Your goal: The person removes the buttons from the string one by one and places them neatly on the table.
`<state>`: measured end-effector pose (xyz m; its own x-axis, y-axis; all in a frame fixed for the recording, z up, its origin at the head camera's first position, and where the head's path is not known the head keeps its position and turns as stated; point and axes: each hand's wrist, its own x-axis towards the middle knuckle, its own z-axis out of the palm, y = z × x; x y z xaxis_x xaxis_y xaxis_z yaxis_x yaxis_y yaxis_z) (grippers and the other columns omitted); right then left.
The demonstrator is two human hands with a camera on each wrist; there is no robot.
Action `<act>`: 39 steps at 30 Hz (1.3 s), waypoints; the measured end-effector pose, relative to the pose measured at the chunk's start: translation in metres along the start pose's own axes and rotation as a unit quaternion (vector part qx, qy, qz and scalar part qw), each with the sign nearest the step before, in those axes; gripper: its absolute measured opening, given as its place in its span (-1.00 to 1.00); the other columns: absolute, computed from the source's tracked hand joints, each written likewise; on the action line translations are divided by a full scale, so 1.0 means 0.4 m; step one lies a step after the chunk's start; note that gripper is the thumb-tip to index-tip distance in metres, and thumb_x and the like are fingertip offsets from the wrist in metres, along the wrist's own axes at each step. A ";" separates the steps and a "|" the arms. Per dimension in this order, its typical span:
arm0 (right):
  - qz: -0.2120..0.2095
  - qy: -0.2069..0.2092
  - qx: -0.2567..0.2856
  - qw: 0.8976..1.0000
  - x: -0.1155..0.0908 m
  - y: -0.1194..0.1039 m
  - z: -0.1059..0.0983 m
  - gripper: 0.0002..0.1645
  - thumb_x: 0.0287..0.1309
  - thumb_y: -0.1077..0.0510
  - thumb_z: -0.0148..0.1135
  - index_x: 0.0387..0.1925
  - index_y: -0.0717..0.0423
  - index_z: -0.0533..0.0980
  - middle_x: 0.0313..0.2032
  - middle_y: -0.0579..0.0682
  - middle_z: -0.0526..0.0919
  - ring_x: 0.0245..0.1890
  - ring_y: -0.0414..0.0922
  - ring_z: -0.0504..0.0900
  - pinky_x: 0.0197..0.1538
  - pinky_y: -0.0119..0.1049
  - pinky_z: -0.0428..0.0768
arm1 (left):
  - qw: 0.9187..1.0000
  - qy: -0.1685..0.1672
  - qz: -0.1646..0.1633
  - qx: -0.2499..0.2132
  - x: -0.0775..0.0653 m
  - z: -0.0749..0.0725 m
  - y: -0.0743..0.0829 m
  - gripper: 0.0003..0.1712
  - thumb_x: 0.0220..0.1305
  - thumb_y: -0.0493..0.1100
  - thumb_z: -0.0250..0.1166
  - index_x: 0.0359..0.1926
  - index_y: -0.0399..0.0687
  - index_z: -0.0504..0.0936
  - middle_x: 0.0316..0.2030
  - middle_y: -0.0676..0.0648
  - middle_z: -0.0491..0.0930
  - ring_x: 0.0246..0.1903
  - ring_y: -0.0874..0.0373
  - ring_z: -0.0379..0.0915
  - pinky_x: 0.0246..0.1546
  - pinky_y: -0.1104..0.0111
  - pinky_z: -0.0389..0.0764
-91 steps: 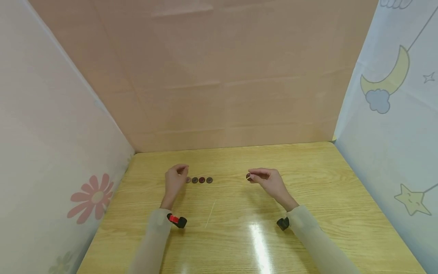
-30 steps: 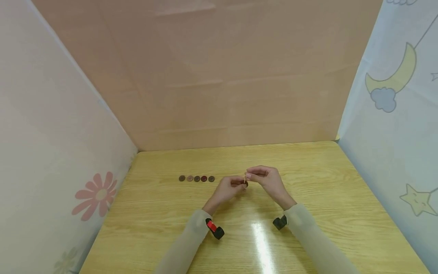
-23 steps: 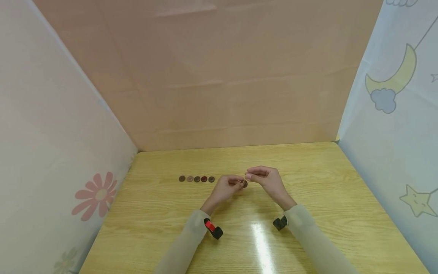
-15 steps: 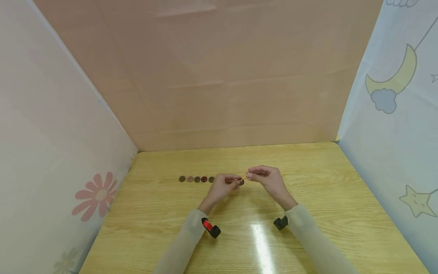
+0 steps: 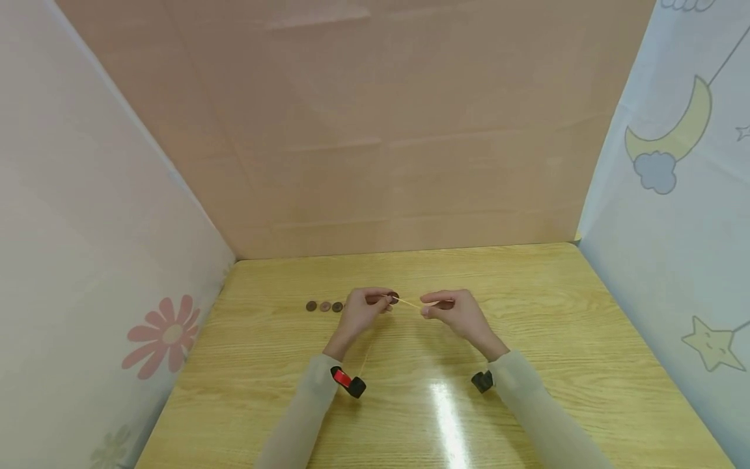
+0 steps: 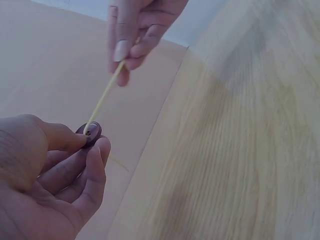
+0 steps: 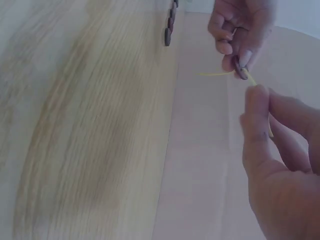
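My left hand [image 5: 355, 316] pinches a dark maroon button [image 5: 394, 298] by its edge between thumb and fingers. A yellow cord [image 6: 102, 97] enters a hole in the button's face in the left wrist view, and a loose piece shows behind it. My right hand [image 5: 463, 316] pinches the cord between thumb and forefinger, to the right of the button. Between the hands the cord runs nearly straight. In the right wrist view a short end sticks out past the right fingertips, and a longer yellow tail [image 7: 216, 74] extends beyond the button.
A row of buttons lies on the wooden table [image 5: 527, 312], with the dark leftmost button [image 5: 311, 306] and a lighter brown button [image 5: 325, 306] in sight. My left hand hides the right part of the row. A tan panel [image 5: 387, 163] stands behind the table.
Three seconds ago my left hand was by the row and my right held the button. Later both hands met at it; now my left has drawn leftward with the button, and more cord shows between them.
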<state>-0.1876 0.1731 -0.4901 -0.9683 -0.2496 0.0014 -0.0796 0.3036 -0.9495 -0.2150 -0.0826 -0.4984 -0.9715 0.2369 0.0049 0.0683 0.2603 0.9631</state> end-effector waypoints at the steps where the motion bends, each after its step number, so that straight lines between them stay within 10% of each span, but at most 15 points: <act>1: -0.001 -0.006 -0.022 1.000 -0.001 0.000 0.001 -0.60 0.29 0.08 0.48 0.09 0.19 0.73 0.17 0.20 0.74 -0.03 -0.05 0.83 0.10 -0.10 0.77 | 1.000 0.001 0.003 0.000 0.000 -0.005 0.001 -0.72 0.51 -0.28 0.27 0.14 -0.25 0.74 -0.04 -0.27 0.81 -0.13 0.02 0.82 0.02 0.05 0.78; 9: -0.029 -0.027 -0.103 0.994 -0.003 0.003 0.007 -0.80 0.34 0.18 0.42 -0.12 0.23 0.78 0.05 0.16 0.79 -0.02 0.03 0.80 -0.03 -0.24 0.78 | 1.000 0.015 0.007 0.012 -0.005 -0.034 0.001 -0.76 0.49 -0.25 0.30 0.08 -0.22 0.75 -0.10 -0.23 0.83 -0.11 -0.19 0.79 0.06 -0.12 0.73; 39: -0.038 -0.031 -0.025 0.998 -0.004 0.006 -0.004 -0.72 0.42 -0.01 0.35 -0.06 0.09 0.74 -0.05 0.23 0.81 0.01 0.29 0.76 0.16 0.16 0.71 | 0.984 0.157 -0.050 0.075 -0.054 -0.295 -0.079 -0.76 0.48 -0.18 0.33 0.04 -0.14 0.81 0.02 -0.25 0.78 -0.06 -0.16 0.73 -0.01 0.10 0.74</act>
<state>-0.1867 0.1758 -0.4918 -0.9426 -0.3297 0.0523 -0.1658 0.3265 -0.9305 -0.2231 -0.2064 -0.4970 -0.9957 -0.0907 0.0168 -0.0217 0.4076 0.9129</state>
